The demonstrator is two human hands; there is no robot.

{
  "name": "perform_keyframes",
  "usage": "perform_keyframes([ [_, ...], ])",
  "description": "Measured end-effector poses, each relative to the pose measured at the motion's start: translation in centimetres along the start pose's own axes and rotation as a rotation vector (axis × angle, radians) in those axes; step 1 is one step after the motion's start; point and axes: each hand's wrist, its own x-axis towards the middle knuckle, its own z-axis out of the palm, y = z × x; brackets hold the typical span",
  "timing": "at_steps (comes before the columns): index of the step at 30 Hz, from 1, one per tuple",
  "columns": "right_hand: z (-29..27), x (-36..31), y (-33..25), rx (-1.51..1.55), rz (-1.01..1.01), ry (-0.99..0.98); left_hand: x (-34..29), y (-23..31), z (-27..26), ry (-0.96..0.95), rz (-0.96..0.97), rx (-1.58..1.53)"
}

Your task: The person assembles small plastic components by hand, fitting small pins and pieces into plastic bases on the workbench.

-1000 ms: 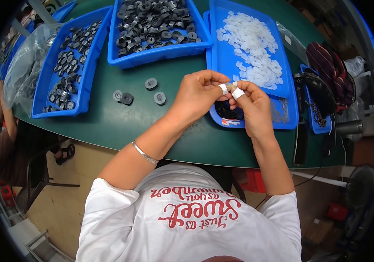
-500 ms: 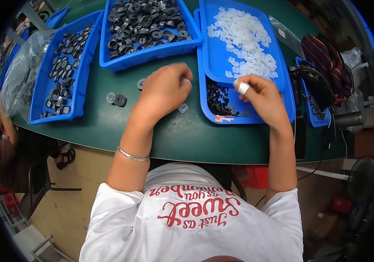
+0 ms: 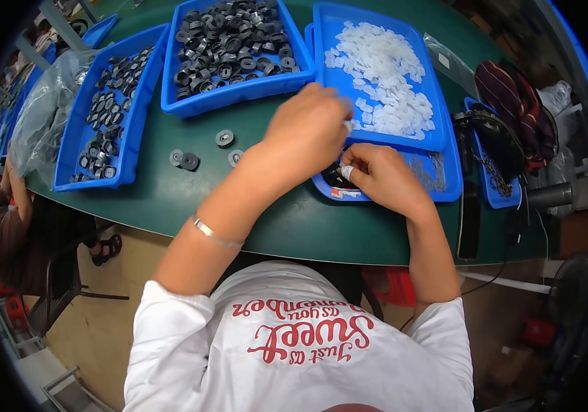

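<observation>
- Right hand (image 3: 382,177): sitting at small black parts (image 3: 336,177), lower blue tray (image 3: 446,192), near-left corner; fingers bending inward, hold hidden, can't tell.
- Left hand (image 3: 308,130): hovering by upper blue tray's (image 3: 333,27) near-left corner, half-curled, blurred; can't tell hold.
- Black parts: probably weighing little, stiff; pinch edges.
- White pieces (image 3: 393,82), lying farther: likely light, slippery; grip rims.

Left hand (image 3: 308,130): fingers blurred; whether they hold a piece cannot be told.
Right hand (image 3: 385,177): what lies between its fingertips is too small to make out.
Black parts (image 3: 334,178): partly covered by the right hand.
Gray disc (image 3: 234,158): partly behind the left forearm (image 3: 229,209).
Lower tray (image 3: 449,184): largely hidden under the upper tray (image 3: 404,34).
White pieces (image 3: 390,82): too small and heaped to tell singly.
</observation>
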Motion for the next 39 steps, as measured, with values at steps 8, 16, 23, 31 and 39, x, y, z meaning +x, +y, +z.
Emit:
perform_keyframes([
  [8, 0.4, -0.1, 0.4, 0.134, -0.050, 0.014, 7.0, -3.5, 6.9, -0.204, 0.116, 0.150],
  [16, 0.8, 0.2, 1.6, 0.193, -0.154, -0.029, 6.3, -4.0, 4.2, -0.192, -0.028, -0.043],
  [23, 0.6, 0.2, 0.2, 0.213, -0.082, 0.025, 1.8, -1.9, 1.3, -0.163, -0.339, -0.919],
  [31, 0.7, 0.7, -0.1, 0.116, -0.101, -0.018, -1.2, -1.4, 0.2, -0.088, -0.593, -1.162],
  [39, 0.5, 0.3, 0.5, 0.567, 0.132, 0.022, -1.9, -2.0, 0.8, -0.007, -0.595, -1.230],
])
